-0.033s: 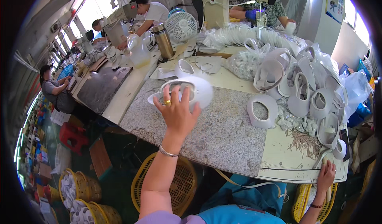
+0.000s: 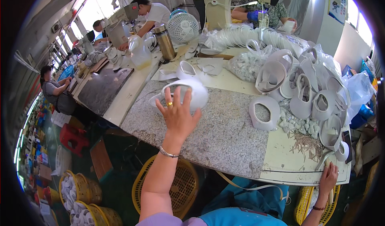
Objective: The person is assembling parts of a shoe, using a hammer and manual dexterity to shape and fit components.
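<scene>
The left hand [image 2: 178, 105] has its fingers spread wide on a white shoe top [image 2: 198, 95]. The fingertips are over its hole, and I cannot tell if they pinch it. The shoe top lies right under that hand, on a grey board [image 2: 224, 133] on the bench [image 2: 276, 156].

The right hand [image 2: 329, 177] is well apart from the left one, at the near edge of the bench. Its fingers are curled round a pale stick [image 2: 331, 195].

Just past the right hand are thin brown bits [image 2: 307, 145] and a dark phone [image 2: 347, 143]. Past those is a big pile of shoe tops [image 2: 300, 105]. One more shoe top, the loose one [image 2: 263, 124], sits between the two hands, a bit farther away than the right one.

Past the left hand stand a gold flask [image 2: 165, 45], a clear jug [image 2: 139, 54] and a white fan [image 2: 182, 27]. A yellow basket [image 2: 138, 188] is down low, under the left arm. A small basket [image 2: 298, 212] is below the right hand.
</scene>
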### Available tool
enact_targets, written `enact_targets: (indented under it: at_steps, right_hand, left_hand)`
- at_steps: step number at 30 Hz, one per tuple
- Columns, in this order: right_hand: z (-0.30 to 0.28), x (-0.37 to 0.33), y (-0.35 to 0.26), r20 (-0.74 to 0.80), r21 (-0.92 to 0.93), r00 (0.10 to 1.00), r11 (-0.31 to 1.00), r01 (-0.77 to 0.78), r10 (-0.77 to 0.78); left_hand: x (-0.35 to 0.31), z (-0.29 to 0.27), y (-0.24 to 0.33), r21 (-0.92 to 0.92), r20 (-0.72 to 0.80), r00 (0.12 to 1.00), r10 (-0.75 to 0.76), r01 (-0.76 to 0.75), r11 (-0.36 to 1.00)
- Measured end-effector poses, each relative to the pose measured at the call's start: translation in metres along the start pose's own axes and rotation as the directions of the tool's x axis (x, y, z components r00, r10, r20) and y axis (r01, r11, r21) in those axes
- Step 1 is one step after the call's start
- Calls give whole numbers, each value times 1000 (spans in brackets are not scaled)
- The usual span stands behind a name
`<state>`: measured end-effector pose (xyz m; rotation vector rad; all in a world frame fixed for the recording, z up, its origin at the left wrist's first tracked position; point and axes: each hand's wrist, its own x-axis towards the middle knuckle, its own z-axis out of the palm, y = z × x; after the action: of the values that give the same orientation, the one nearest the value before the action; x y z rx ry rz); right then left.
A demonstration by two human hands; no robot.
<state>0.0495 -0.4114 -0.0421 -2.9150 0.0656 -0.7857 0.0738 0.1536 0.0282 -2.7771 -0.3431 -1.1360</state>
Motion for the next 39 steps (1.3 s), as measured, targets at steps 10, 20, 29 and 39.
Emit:
enact_targets:
  at_steps: [10, 20, 29, 39]
  right_hand:
    - [-1, -2, -4, -61, -28, 998, 1000, 7, -9]
    - [-9, 4, -19, -54, 40, 996, 997, -63, 65]
    - [-31, 10, -68, -245, 247, 966, 959, 142, -81]
    - [6, 60, -129, 4, 337, 951, 896, 289, -308]
  left_hand:
    - [18, 64, -66, 41, 425, 905, -35, 19, 999]
    - [9, 5, 111, -545, 100, 846, 523, -393, 740]
    - [8, -26, 137, -676, 147, 722, 676, -426, 602]
    - [-10, -73, 139, -508, 101, 807, 582, -461, 728]
